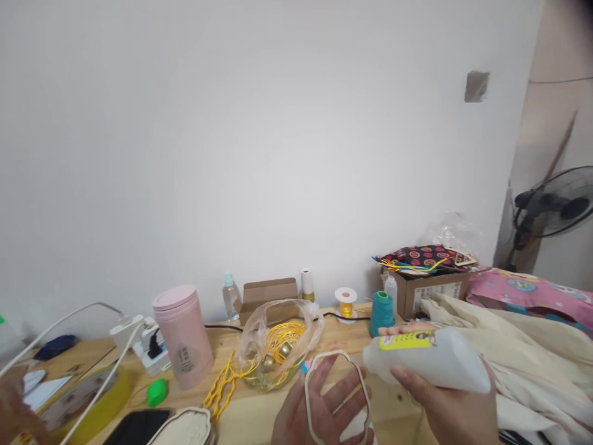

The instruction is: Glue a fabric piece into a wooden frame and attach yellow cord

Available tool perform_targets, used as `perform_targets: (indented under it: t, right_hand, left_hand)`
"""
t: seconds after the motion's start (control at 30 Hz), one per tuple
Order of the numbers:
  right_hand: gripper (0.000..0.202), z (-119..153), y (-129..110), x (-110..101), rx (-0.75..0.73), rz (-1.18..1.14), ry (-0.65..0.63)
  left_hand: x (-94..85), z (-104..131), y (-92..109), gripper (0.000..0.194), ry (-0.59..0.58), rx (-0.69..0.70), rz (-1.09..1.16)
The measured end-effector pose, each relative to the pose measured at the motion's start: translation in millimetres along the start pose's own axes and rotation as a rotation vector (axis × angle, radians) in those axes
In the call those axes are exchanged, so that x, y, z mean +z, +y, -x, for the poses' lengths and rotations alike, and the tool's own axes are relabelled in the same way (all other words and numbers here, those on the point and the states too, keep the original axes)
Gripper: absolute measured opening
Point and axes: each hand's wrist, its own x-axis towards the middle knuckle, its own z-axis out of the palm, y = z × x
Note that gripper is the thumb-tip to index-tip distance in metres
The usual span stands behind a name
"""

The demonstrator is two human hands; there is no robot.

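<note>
On my left hand (330,395) rests a thin cream frame (307,395) with a wavy outline, its middle see-through. The fingers are spread behind it, and the thumb is along its left side. Wrapped round a translucent white squeeze bottle (463,364) with a yellow label is my right hand (440,402). The bottle lies tipped nearly level, its narrow end pointing left at the frame's right edge. A small blue piece (304,366) shows by the frame's upper left. Beneath my hands is a brownish-yellow surface (398,408). More cream scalloped pieces (183,426) lie at the lower left.
Behind my hands are a plastic bag (250,327) of yellow cords and bells, a teal thread cone (382,315) and a yellow thread spool (346,307). A pink tumbler (183,340), tape roll (88,402) and phone (134,428) are left. Cloth (523,346) lies right. A blurred hand (18,402) is far left.
</note>
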Motion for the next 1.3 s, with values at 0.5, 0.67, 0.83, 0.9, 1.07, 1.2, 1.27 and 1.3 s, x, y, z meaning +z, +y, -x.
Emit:
perform_targets:
  t: [0.5, 0.67, 0.83, 0.9, 1.07, 1.2, 1.27, 1.3]
  right_hand:
    - [0.035, 3.2, -8.9, 4.1, 0.045, -0.022, 0.052]
    - [0.034, 1.3, -6.3, 1.2, 0.049, -0.002, 0.013]
    - [0.028, -1.9, -6.2, -0.3, 0.013, -0.036, -0.081]
    - [0.031, -1.7, -6.7, 0.2, 0.024, -0.032, -0.063]
    - [0.036, 0.4, -3.8, 1.2, 0.076, -0.073, -0.026]
    - [0.028, 0.2, -0.2, 0.7, 0.03, -0.115, -0.09]
    - [0.027, -0.1, -1.2, 0.9, 0.016, -0.094, -0.087]
    - [0.026, -0.2, -2.5, 1.2, 0.015, -0.08, -0.087]
  left_hand:
    - [11.0, -0.4, 3.1, 0.04, -0.07, -0.002, 0.037]
    - [14.4, 0.0, 6.2, 0.038, -0.085, -0.003, 0.024]
    - [12.8, -1.2, 5.6, 0.041, -0.112, 0.006, 0.011]
    - [12.3, -1.5, 5.4, 0.042, -0.115, 0.028, 0.01]
    - [14.2, -0.7, 5.9, 0.042, -0.136, 0.046, 0.014]
    - [15.1, -0.2, 3.8, 0.043, -0.067, -0.002, -0.001]
    - [14.7, -0.1, 2.5, 0.045, -0.037, -0.011, 0.001]
    - [14.5, -0.1, 2.2, 0.045, -0.025, -0.009, 0.003]
